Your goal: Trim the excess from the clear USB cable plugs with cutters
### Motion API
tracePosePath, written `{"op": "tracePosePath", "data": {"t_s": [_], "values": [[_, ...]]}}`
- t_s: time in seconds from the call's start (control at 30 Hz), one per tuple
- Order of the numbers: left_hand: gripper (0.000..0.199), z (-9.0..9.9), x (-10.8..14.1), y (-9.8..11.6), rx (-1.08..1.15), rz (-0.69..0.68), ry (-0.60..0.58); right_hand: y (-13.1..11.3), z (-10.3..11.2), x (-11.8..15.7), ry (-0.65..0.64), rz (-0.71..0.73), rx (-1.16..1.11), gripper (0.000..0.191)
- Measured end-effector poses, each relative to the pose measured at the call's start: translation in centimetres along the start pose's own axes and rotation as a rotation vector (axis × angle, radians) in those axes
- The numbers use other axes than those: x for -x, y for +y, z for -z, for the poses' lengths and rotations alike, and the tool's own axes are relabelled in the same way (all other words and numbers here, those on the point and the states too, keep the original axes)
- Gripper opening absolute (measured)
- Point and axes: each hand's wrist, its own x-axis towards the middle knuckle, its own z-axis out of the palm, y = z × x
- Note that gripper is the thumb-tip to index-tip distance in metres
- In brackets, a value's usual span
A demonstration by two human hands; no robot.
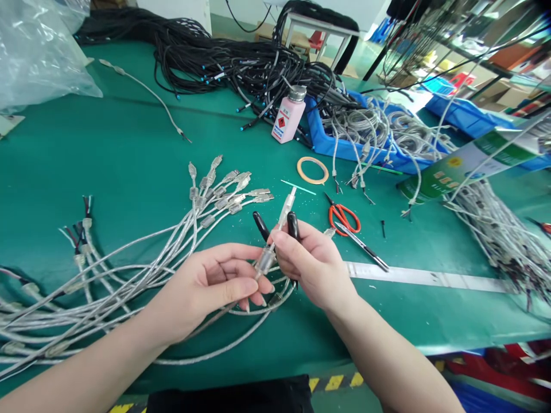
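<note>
My left hand (215, 287) is closed, thumb and fingers pinching a grey USB cable (266, 261) just below the clear-covered bead near its end. My right hand (310, 258) grips the same cable between thumb and fingers above the bead, with its pale plug end pointing away from me. A hand tool with black handles (293, 225) also sits in my right hand; its working end is hidden, so I cannot tell its kind. Left of my hands lies a bundle of similar cables (167, 246), plugs fanned out towards the middle and some stripped wire ends at the left.
Red-handled scissors (344, 218), a pen (364, 246), a tape roll (302, 176) and a white strip (430, 279) lie to the right. Behind stand a pink bottle (289, 117) and a blue bin (340, 150) of cables. Black cables (193, 54) pile along the back.
</note>
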Motion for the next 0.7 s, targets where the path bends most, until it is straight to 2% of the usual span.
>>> {"op": "tracePosePath", "data": {"t_s": [0.43, 0.7], "values": [[0.027, -0.06, -0.01, 0.08, 0.014, 0.012, -0.050, -0.30, -0.25, 0.05, 0.021, -0.002, -0.068, 0.020], [0.017, -0.38, -0.15, -0.56, -0.049, -0.021, -0.015, 0.31, -0.23, 0.02, 0.038, 0.055, 0.100, 0.029]]}}
